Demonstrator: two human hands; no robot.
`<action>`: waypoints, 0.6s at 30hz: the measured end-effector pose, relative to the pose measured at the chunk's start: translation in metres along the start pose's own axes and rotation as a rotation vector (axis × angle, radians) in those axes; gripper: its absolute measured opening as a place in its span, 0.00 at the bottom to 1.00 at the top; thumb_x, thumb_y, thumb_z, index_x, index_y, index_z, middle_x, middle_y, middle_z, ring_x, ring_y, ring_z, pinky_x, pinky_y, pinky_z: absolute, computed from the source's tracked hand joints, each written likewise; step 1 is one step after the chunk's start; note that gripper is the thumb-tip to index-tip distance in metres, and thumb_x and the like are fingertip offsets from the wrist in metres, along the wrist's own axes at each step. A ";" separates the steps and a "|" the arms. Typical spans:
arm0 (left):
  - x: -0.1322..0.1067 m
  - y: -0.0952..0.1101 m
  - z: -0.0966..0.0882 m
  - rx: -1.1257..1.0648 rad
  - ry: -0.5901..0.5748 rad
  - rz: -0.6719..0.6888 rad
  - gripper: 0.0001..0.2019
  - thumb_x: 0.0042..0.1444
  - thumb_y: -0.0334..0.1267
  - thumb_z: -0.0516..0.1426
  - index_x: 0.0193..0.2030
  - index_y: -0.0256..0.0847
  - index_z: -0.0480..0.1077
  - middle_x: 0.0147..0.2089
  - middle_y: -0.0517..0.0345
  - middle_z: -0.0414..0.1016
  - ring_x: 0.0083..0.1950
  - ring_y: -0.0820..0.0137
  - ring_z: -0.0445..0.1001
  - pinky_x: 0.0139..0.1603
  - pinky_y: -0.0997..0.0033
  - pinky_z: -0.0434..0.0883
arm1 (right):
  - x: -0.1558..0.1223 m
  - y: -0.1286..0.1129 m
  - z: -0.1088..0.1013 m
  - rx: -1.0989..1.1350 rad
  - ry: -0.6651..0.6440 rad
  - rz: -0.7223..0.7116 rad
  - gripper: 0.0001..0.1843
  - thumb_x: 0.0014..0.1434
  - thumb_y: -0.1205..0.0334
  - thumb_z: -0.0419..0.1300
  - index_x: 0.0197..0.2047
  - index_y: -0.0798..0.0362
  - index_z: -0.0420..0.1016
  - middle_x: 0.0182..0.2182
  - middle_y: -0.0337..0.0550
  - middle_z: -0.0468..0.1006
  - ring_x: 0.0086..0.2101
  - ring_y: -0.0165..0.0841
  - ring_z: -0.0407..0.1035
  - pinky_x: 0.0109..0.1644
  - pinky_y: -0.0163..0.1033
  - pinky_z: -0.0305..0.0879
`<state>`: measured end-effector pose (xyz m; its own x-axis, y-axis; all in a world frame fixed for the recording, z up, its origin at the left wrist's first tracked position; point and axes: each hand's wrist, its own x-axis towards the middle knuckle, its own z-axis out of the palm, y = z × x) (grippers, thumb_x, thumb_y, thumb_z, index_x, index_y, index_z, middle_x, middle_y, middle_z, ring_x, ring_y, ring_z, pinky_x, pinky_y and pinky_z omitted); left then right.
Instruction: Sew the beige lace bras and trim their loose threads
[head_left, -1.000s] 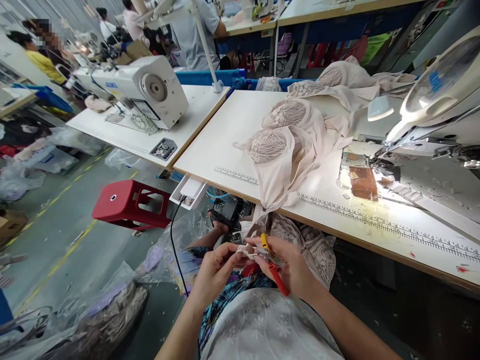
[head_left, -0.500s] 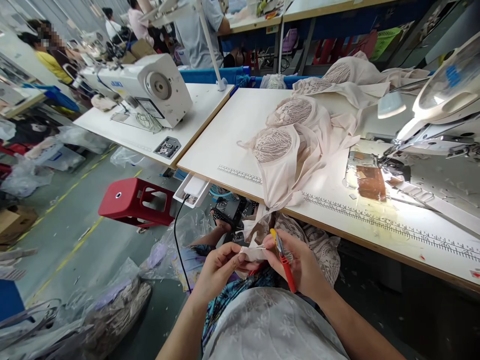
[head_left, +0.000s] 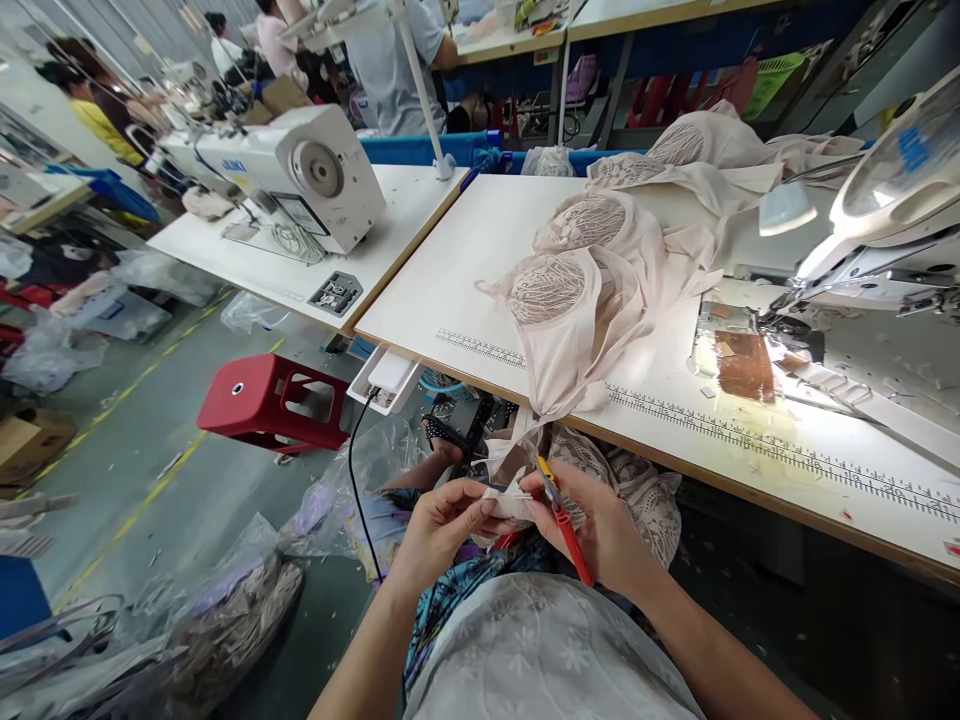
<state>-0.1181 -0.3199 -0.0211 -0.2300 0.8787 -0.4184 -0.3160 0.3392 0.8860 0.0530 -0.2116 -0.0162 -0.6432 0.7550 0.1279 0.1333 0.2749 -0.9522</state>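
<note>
As the left hand (head_left: 442,522) pinches one pale cloth (head_left: 507,504), the right hand (head_left: 611,530) grasps one snipper (head_left: 573,546).

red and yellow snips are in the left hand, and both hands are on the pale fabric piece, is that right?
Not quite: the head view shows the red and yellow snips in the right hand, not the left hand. Both hands are on the pale fabric piece, as you say.
</note>
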 end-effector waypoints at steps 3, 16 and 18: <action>0.001 0.005 0.000 0.024 -0.017 -0.020 0.19 0.51 0.53 0.67 0.36 0.36 0.77 0.27 0.53 0.81 0.31 0.62 0.82 0.36 0.66 0.79 | 0.001 0.004 -0.002 -0.005 -0.077 -0.022 0.12 0.61 0.53 0.60 0.32 0.52 0.73 0.28 0.41 0.75 0.28 0.32 0.68 0.33 0.36 0.67; 0.009 0.022 -0.011 0.046 -0.167 -0.073 0.17 0.50 0.49 0.68 0.31 0.35 0.75 0.33 0.63 0.66 0.19 0.83 0.66 0.18 0.81 0.58 | 0.002 0.001 -0.015 -0.189 -0.290 -0.015 0.15 0.64 0.49 0.57 0.34 0.53 0.69 0.27 0.40 0.73 0.26 0.31 0.64 0.30 0.35 0.60; 0.009 0.023 -0.012 0.031 -0.178 -0.066 0.16 0.51 0.48 0.68 0.31 0.35 0.75 0.32 0.63 0.65 0.20 0.84 0.64 0.19 0.81 0.57 | 0.007 -0.005 -0.026 -0.303 -0.376 -0.049 0.18 0.63 0.45 0.58 0.33 0.52 0.67 0.28 0.41 0.72 0.28 0.32 0.64 0.32 0.36 0.60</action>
<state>-0.1388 -0.3085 -0.0070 -0.0425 0.8988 -0.4364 -0.2959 0.4058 0.8647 0.0669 -0.1921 -0.0036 -0.8749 0.4843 0.0082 0.2736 0.5082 -0.8166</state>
